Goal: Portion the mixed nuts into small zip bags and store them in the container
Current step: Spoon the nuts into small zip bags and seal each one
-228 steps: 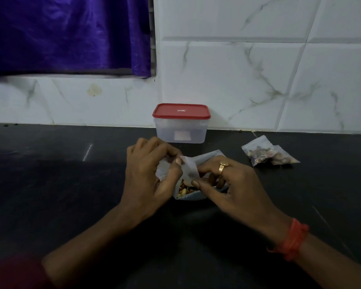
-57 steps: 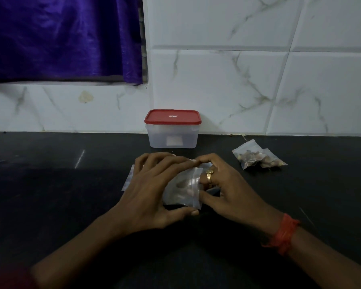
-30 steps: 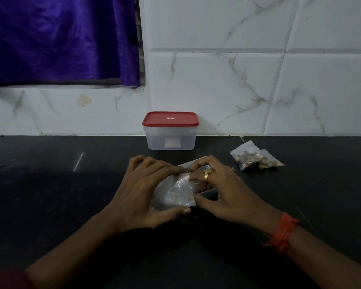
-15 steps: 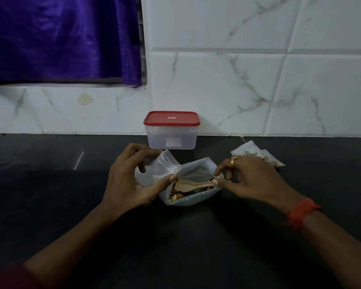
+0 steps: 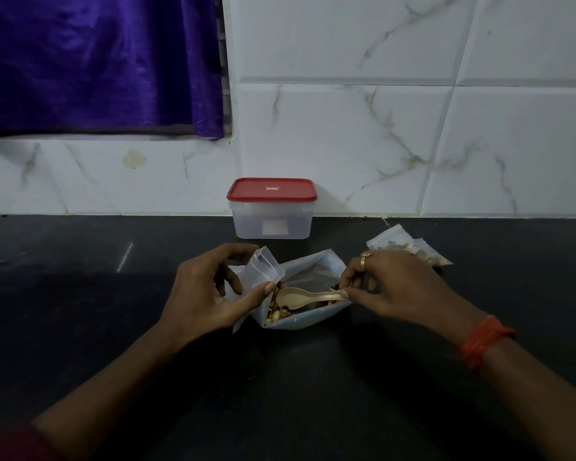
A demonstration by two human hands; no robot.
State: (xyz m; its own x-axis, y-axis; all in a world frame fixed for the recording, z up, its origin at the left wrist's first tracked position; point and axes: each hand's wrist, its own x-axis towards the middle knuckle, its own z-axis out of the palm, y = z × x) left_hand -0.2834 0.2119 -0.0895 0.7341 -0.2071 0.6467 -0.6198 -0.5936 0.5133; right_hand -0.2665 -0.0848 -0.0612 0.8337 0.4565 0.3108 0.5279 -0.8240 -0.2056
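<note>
2 hands are meeting over the open nut pouch [image 5: 301, 322] on the dark counter [image 5: 80, 311]. Left hand [image 5: 207, 294] is pinching a small zip bag [image 5: 263, 266]; right hand [image 5: 396, 287] is pinching a pale spoon [image 5: 300, 296] by its handle. Behind, the red-lidded container [image 5: 271, 221] is sitting closed by the wall.

One empty small zip bag [image 5: 263, 266] is pinched in the left hand [image 5: 203, 294], one spoon [image 5: 300, 296] in the right hand [image 5: 396, 287]. One open pouch of nuts [image 5: 313, 272] lies between them, one lidded container [image 5: 271, 211] beyond. The filled bags [image 5: 413, 249] just behind the right hand look like two.
</note>
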